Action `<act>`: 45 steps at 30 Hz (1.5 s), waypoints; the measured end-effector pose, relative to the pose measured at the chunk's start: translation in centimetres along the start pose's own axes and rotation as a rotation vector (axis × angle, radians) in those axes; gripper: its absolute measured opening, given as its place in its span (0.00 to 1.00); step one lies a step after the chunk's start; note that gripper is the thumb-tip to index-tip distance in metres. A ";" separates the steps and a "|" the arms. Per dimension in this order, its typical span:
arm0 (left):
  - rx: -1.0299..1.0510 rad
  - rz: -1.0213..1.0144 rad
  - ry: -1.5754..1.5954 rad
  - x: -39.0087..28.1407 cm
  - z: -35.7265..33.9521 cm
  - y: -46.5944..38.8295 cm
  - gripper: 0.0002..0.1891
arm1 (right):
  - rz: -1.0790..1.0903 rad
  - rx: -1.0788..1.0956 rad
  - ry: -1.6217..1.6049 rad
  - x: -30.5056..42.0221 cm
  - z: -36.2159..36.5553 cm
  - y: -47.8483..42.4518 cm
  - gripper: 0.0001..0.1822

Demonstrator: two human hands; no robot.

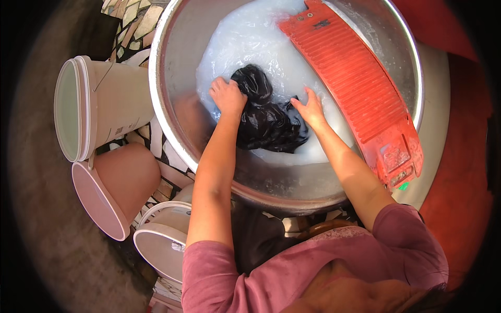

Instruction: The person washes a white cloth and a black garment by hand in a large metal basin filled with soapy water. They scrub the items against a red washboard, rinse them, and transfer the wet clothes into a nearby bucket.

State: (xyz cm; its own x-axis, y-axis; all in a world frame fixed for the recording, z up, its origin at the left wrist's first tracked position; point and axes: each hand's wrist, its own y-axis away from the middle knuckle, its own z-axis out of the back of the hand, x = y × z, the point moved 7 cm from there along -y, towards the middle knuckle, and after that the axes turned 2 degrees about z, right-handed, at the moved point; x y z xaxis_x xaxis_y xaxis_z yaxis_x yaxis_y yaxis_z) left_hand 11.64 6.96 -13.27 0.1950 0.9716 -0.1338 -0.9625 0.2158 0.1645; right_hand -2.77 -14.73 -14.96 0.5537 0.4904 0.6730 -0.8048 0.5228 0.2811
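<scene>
A wet black cloth (270,125) lies bunched in cloudy, soapy water (242,43) inside a large metal basin (176,70). My left hand (227,96) is closed on the cloth's left side, where a rounded fold bulges up. To the right of the cloth, my right hand (312,107) has its thumb and fingers spread, the thumb by a small raised corner of the fabric. A red ridged washboard (348,74) leans across the right side of the basin, its near end over the rim. Part of the cloth is under water.
Left of the basin stand a white bucket (121,98), a pink bucket (133,176) and another pale bucket (160,246) on a floor of broken tile (146,23). Beyond the basin's right rim are a pale rounded surface (434,101) and a red surface (465,156).
</scene>
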 end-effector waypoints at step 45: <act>0.518 0.136 0.128 1.3 -0.2 -1.7 0.20 | 0.570 0.577 0.366 9.6 -13.5 3.1 0.15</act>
State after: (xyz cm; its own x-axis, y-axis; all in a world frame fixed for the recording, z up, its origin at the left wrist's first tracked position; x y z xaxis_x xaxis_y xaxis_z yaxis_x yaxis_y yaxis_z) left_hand 13.52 7.84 -13.97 0.0196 0.9816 -0.1898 -0.7524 0.1395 0.6437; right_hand 2.94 1.00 -16.82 -0.0096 0.8124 0.5830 -0.9067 -0.2529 0.3375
